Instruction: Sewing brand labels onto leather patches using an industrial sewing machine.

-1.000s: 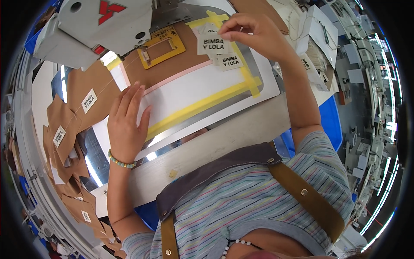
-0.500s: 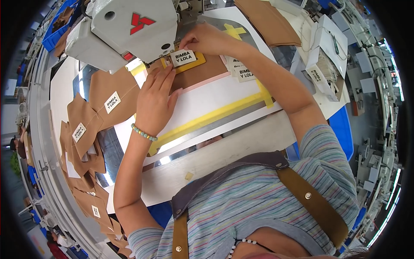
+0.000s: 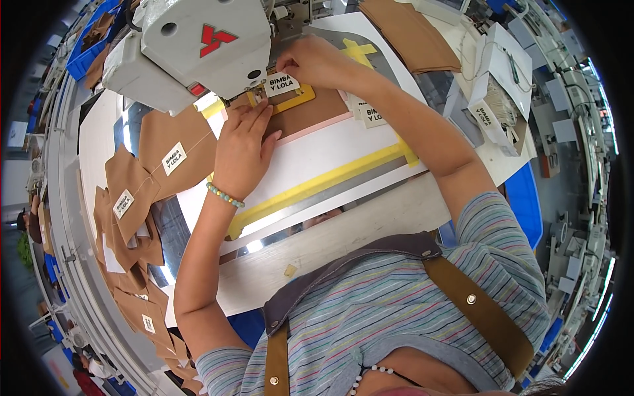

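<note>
Hands | L (image 3: pixel 243 148) flat on brown fabric (image 3: pixel 310 115) | R (image 3: pixel 316 61) pinching white label (image 3: pixel 281 84)

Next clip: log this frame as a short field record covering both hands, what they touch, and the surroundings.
Setting: sewing station with a white sewing machine head over a white work surface
Left hand: flat on the brown fabric piece, fingers toward the yellow frame
Right hand: pinching a white label over the yellow frame
Spare labels: lying just right of the fabric
Finished pieces: brown, labelled, piled at left
Wrist: beaded bracelet on left arm
</note>
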Motion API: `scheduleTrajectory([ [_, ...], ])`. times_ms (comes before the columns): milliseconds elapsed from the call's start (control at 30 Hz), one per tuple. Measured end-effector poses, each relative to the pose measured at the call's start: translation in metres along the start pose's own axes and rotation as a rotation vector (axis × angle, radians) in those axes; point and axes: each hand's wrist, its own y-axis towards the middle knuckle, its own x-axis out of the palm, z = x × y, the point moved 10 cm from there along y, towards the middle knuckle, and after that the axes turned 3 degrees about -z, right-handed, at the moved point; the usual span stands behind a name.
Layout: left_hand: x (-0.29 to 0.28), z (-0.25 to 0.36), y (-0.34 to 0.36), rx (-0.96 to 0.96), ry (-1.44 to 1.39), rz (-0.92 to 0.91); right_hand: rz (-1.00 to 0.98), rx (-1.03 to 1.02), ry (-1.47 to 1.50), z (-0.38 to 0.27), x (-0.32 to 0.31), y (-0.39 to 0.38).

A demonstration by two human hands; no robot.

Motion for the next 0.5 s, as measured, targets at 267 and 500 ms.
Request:
scheduleTrajectory([
  [267,-0.004,-0.001,0.001,0.002,-0.055,0.022,-0.123,-0.084,0.192,-0.009,0.015,0.0],
  [500,0.002,-0.003,0.006,0.01,0.012,0.033,-0.116,-0.174,0.121,-0.006,0.014,0.006],
])
